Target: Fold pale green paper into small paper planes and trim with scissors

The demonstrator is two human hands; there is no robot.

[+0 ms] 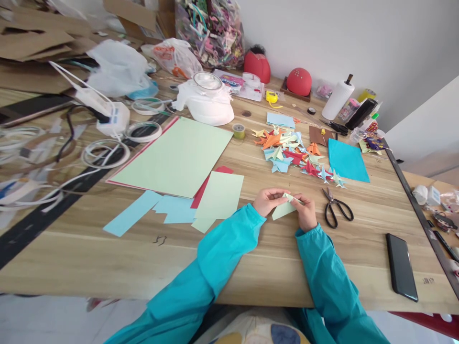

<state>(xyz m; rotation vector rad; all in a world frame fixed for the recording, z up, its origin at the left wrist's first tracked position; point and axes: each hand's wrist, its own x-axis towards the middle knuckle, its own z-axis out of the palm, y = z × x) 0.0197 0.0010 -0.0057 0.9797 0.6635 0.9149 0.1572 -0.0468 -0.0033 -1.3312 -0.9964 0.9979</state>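
Observation:
My left hand (pixel 267 200) and my right hand (pixel 305 211) meet over the wooden table (pixel 107 258), both pinching a small pale green folded paper (pixel 282 209). The fingers of each hand are closed on its top edge. Both arms wear teal sleeves. A pile of colourful folded paper figures (pixel 292 154) lies just beyond the hands. Black scissors (pixel 335 206) rest right of my right hand.
A large pale green sheet (pixel 175 157) over red paper, light blue strips (pixel 143 212) and a smaller green sheet (pixel 219 195) lie left. A blue sheet (pixel 346 160) and a black phone (pixel 401 265) lie right. Tape rolls (pixel 145 131), bags and cardboard crowd the far left.

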